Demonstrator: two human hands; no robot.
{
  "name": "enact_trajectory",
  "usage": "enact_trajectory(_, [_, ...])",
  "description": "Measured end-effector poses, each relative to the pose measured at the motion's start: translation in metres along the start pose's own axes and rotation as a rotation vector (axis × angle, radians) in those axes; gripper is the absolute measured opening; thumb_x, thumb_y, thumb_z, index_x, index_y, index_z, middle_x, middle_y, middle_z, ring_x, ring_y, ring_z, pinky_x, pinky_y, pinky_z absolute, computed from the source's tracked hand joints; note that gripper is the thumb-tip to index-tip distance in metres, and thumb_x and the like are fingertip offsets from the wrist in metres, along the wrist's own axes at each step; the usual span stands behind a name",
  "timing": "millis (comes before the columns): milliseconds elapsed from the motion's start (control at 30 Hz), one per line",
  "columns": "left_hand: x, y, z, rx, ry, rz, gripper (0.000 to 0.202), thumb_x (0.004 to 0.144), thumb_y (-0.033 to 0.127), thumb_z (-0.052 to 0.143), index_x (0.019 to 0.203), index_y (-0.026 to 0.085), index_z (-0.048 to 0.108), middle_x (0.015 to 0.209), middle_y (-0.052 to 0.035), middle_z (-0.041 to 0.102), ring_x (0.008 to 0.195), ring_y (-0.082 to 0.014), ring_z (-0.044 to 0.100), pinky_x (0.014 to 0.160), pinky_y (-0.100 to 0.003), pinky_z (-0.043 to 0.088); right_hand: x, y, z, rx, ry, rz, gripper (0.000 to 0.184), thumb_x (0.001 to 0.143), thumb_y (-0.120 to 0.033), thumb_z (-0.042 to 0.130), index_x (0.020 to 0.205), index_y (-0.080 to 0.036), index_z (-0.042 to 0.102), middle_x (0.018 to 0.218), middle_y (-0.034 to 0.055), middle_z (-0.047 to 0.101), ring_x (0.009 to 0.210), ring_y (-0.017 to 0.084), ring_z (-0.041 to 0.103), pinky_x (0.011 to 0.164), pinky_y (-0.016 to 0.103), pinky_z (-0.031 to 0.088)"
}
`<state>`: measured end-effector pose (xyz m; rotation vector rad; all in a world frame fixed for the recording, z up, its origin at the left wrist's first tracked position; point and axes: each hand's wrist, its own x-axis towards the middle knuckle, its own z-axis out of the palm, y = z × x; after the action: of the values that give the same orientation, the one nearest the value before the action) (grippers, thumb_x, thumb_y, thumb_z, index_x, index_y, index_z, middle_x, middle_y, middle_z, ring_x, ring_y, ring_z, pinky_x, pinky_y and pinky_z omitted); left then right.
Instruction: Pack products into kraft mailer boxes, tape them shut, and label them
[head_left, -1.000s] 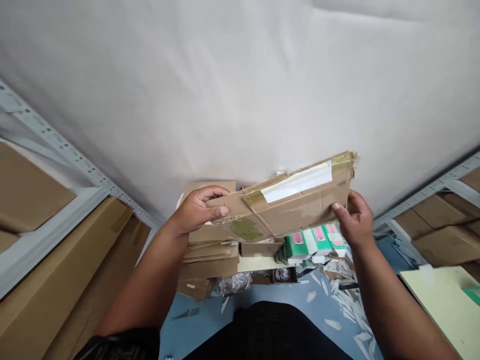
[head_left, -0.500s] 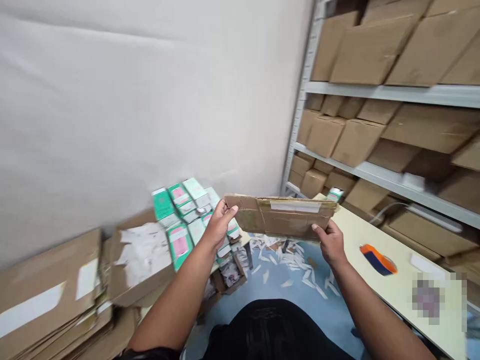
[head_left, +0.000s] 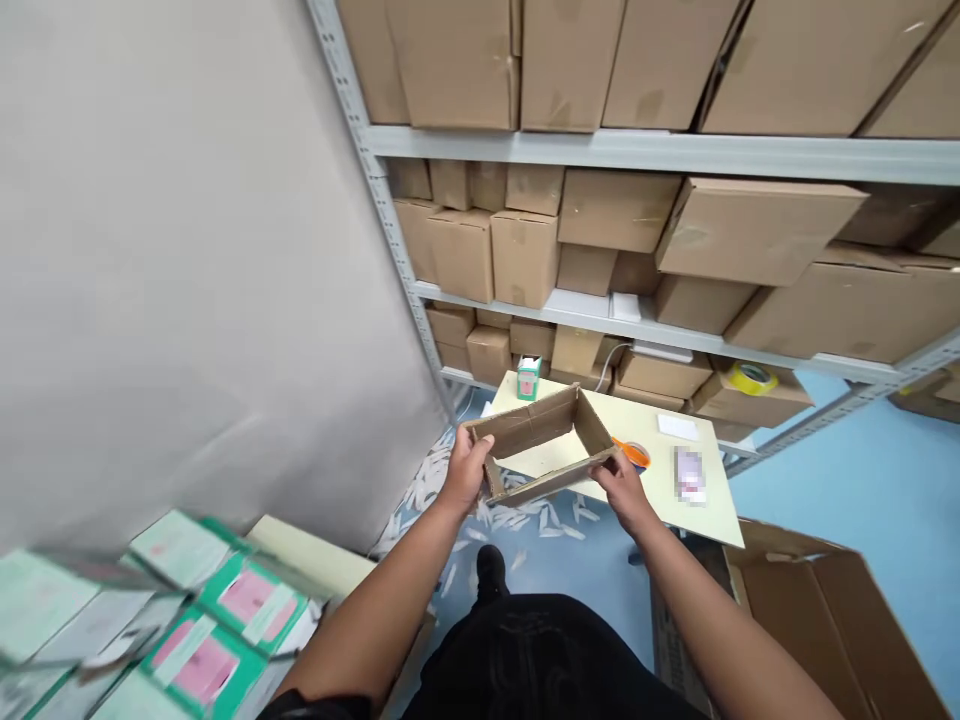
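Between my two hands is a cardboard frame (head_left: 534, 425), a four-sided brown sleeve. It is spread into a rectangle, and the pale table and scraps on the floor show through its middle. My left hand (head_left: 466, 468) grips its left end, thumb on top of the edge. At the right corner, my right hand (head_left: 622, 487) pinches the near wall. The frame is held in the air in front of the table (head_left: 705, 470). Just past my right hand, an orange and blue roll (head_left: 636, 455) lies on the table, partly covered by the frame.
Metal shelving (head_left: 637, 150) full of cartons stands ahead. A green box (head_left: 529, 380) and a white pad (head_left: 677, 427) are on the table. Green and pink boxes (head_left: 255, 600) crowd the lower left. A large open carton (head_left: 832, 620) sits lower right. White paper scraps (head_left: 427, 480) litter the floor.
My view has turned right, toward the shelving and table. The cardboard, which looked flattened before, is now opened out into a rectangular frame, with both hands still on it.
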<state>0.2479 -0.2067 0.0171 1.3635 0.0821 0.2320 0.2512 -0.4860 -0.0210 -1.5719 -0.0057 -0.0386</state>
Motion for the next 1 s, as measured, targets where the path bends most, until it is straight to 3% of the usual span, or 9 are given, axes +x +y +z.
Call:
enact_trajectory(167, [0.089,-0.034,0.015,0.084,-0.109,0.040,0.020,0.088,0.031,0.053,0.106,0.025,0.054,0.103,-0.0005,0.066,0.099,-0.0205,0.064,0.089,-0.034,0.051,0.038,0.007,-0.004,-0.003,0.086,-0.053,0.040,0.078,-0.044,0.061,0.112,-0.024,0.067,0.117,0.0066,0.070,0.115,0.030,0.059,0.096,0.040,0.048])
enact_trajectory(300, [0.151,-0.051,0.022,0.249,-0.237,0.119,0.024,0.089,0.036,0.058,0.110,0.024,0.055,0.104,-0.0030,0.067,0.102,-0.0226,0.064,0.093,-0.037,0.049,0.064,0.009,0.000,0.127,0.168,0.073,0.049,0.090,-0.063,0.043,0.110,-0.025,0.066,0.112,0.0071,0.070,0.105,0.029,0.063,0.085,0.039,0.050])
enact_trajectory(400, [0.181,-0.063,0.036,0.368,-0.303,0.158,0.033,0.087,0.040,0.066,0.112,0.022,0.054,0.110,-0.0057,0.067,0.106,-0.0238,0.064,0.097,-0.038,0.048,0.078,0.016,0.006,0.114,0.273,0.185,0.041,0.083,-0.064,0.063,0.098,-0.026,0.062,0.102,0.0033,0.070,0.095,0.025,0.064,0.078,0.034,0.050])
enact_trajectory(500, [0.199,-0.080,0.054,0.385,-0.374,0.118,0.039,0.085,0.043,0.071,0.113,0.021,0.054,0.111,-0.0071,0.069,0.104,-0.0238,0.066,0.095,-0.037,0.049,0.087,0.030,0.009,0.110,0.359,0.242,0.044,0.070,-0.057,0.080,0.094,-0.026,0.059,0.096,0.0015,0.067,0.090,0.024,0.063,0.077,0.033,0.050])
enact_trajectory(667, [0.214,-0.129,0.076,0.316,-0.472,0.025,0.024,0.087,0.036,0.065,0.106,0.022,0.060,0.107,-0.0041,0.071,0.105,-0.0228,0.067,0.096,-0.036,0.049,0.103,0.062,-0.003,0.127,0.444,0.321,0.044,0.067,-0.049,0.084,0.095,-0.027,0.058,0.093,0.0019,0.065,0.087,0.023,0.062,0.074,0.034,0.051])
enact_trajectory(867, [0.227,-0.182,0.087,0.244,-0.426,-0.110,0.010,0.069,0.023,0.064,0.078,0.021,0.069,0.099,-0.0045,0.071,0.104,-0.0239,0.066,0.100,-0.038,0.047,0.132,0.098,-0.019,0.201,0.478,0.405,0.046,0.060,-0.047,0.085,0.091,-0.026,0.060,0.088,0.0007,0.062,0.083,0.022,0.062,0.075,0.034,0.051])
enact_trajectory(1000, [0.233,-0.196,0.085,0.263,-0.367,-0.150,0.010,0.068,0.025,0.063,0.074,0.020,0.070,0.101,-0.0059,0.071,0.105,-0.0246,0.065,0.103,-0.041,0.046,0.135,0.110,-0.031,0.227,0.410,0.479,0.037,0.071,-0.048,0.071,0.100,-0.026,0.066,0.101,0.0040,0.069,0.098,0.026,0.064,0.080,0.036,0.052])
